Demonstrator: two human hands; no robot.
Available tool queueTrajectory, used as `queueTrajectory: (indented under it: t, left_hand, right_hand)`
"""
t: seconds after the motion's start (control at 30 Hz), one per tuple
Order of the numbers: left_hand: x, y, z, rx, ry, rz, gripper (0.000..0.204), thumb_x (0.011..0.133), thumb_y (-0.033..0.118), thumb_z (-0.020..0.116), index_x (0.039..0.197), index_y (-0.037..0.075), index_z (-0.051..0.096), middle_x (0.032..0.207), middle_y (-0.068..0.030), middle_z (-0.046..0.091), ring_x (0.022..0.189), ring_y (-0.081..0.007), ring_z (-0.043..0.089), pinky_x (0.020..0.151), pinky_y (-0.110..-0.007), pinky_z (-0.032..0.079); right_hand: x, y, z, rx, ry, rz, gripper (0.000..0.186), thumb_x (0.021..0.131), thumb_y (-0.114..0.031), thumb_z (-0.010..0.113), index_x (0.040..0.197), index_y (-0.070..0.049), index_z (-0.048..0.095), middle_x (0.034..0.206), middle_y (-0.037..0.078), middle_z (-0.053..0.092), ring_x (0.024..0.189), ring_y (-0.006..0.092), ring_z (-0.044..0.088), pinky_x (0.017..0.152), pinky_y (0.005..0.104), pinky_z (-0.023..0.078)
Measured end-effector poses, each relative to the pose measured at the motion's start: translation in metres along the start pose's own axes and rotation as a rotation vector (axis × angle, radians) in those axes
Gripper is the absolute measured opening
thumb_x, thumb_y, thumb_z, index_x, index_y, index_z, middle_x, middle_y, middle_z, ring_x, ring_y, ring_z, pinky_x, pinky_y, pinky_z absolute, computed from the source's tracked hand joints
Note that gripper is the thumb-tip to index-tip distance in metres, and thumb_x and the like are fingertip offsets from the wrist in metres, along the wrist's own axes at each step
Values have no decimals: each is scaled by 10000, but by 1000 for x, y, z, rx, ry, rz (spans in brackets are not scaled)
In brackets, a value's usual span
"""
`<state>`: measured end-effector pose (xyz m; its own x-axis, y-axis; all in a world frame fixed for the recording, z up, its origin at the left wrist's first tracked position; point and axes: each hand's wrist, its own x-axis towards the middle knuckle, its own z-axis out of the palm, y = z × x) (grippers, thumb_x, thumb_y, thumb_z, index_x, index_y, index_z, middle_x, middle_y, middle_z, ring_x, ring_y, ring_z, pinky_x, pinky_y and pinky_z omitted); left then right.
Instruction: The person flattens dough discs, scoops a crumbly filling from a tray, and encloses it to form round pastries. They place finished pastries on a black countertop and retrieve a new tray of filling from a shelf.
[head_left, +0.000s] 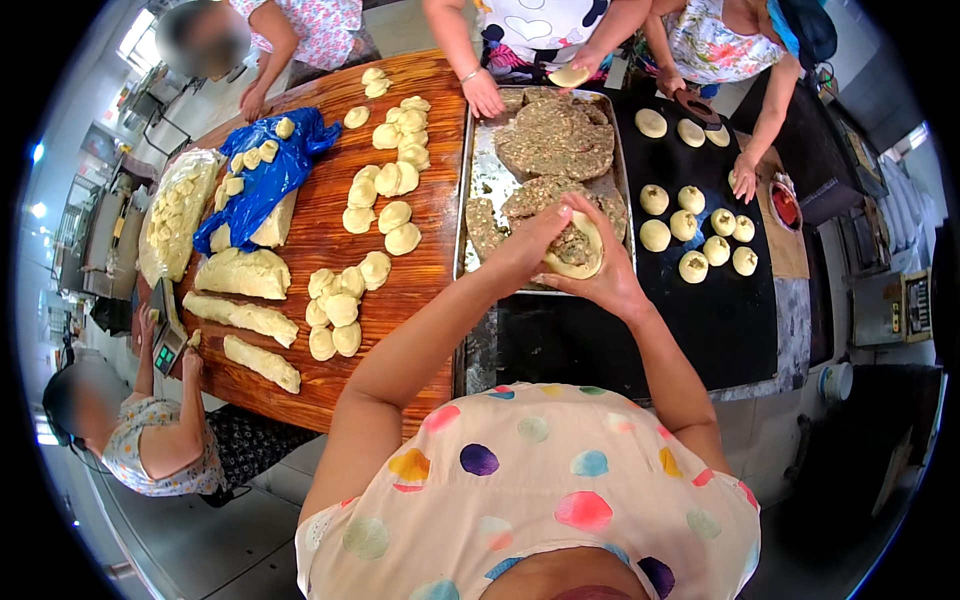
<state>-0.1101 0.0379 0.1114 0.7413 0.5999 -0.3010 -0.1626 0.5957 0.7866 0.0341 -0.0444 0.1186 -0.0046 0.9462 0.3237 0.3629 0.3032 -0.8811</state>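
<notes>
Over the near edge of the metal tray [463,200], a dough round [580,268] with meat filling in its middle is held between both my hands. The fingers of my left hand [535,240] press on its upper left rim. My right hand [618,275] cups it from the right and below, fingers curled round the edge. Ground, speckled meat filling [555,140] lies in thick slabs in the tray beneath. Several filled buns [693,266] with gathered tops stand on the black sheet [620,350] to the right.
Flat dough rounds [342,309], long dough rolls [262,363] and a blue plastic bag [265,170] with dough pieces lie on the wooden table [400,340] at left. Co-workers stand across the table; one reaches among the buns, another holds a dough disc [569,76]. At far left, a person works by a scale [168,345].
</notes>
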Motion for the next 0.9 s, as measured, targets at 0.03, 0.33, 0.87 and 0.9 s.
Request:
queueTrajectory:
  t: [0.03, 0.33, 0.87, 0.9]
  left_hand:
    - [1, 1, 3, 13, -22, -17, 439, 1021, 409, 401, 1304, 75, 430, 1190, -70, 577, 1070, -179, 608, 914, -345, 512]
    - [-9, -12, 9, 173, -221, 35, 689, 827, 208, 752, 1376, 81, 356, 1244, -57, 507, 1148, -154, 529, 964, -317, 450]
    - [-16, -22, 31, 236, -281, -32, 535, 953, 277, 600, 1381, 51, 372, 1266, -58, 516, 1176, -159, 515, 993, -315, 425]
    - [-18, -24, 34, 74, -246, -44, 507, 967, 265, 576, 1380, 53, 373, 1281, -63, 513, 1195, -162, 509, 994, -319, 427]
  right_hand:
    - [2, 1, -1, 56, 14, 58, 982, 628, -210, 888, 1426, -48, 340, 1389, 142, 471, 1284, 289, 468, 1095, 399, 359]
    - [-18, -3, 3, 51, 169, -23, 1020, 596, -124, 868, 1441, -26, 306, 1246, 158, 568, 1217, 325, 515, 1115, 447, 328]
    - [-46, -8, -4, -283, 271, -110, 773, 617, -133, 818, 1308, -32, 487, 1182, 152, 610, 1150, 364, 560, 1077, 470, 381]
    - [-46, -7, 1, -302, 324, -146, 727, 613, -119, 805, 1277, -34, 518, 1164, 147, 618, 1132, 359, 571, 1076, 474, 386]
